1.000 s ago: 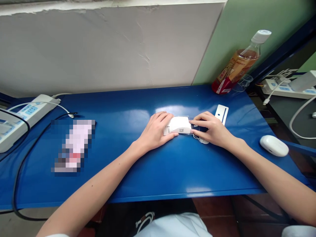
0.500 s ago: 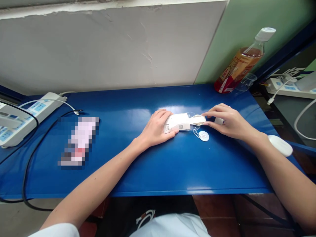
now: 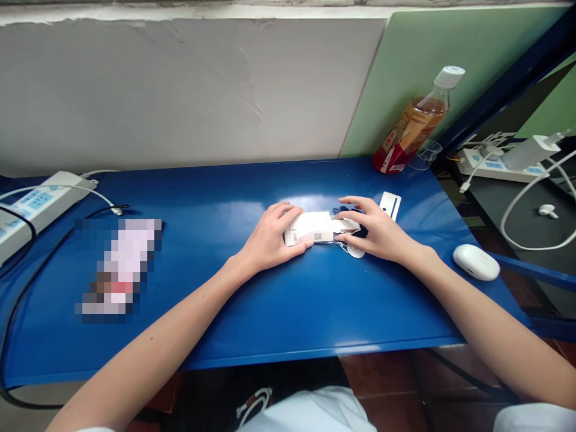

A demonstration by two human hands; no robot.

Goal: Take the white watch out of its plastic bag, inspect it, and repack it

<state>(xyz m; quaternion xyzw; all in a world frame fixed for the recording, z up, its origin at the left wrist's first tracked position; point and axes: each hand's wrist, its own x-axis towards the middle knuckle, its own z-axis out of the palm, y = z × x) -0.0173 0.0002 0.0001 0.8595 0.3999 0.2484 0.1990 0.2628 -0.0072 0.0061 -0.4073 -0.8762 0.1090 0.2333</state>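
Note:
A small white packet (image 3: pixel 311 228) with printed codes, in clear plastic wrap, lies on the blue table (image 3: pixel 225 288). My left hand (image 3: pixel 269 239) rests on its left end, fingers curled over it and pressing it down. My right hand (image 3: pixel 378 231) is at its right end, thumb and fingers pinching a whitish tab (image 3: pixel 347 226) that sticks out of the wrap. A round white tag (image 3: pixel 356 252) on a small chain lies just below my right fingers.
A white slotted card (image 3: pixel 390 204) lies behind my right hand. A bottle of amber drink (image 3: pixel 411 127) and a clear cup (image 3: pixel 425 153) stand at the back right. A white earbud case (image 3: pixel 476 262) sits right, a power strip (image 3: pixel 40 201) and cables far left.
My right hand drew the tab out to the right half a second ago, and now it is back close against the packet's end. The left hand stays on the packet.

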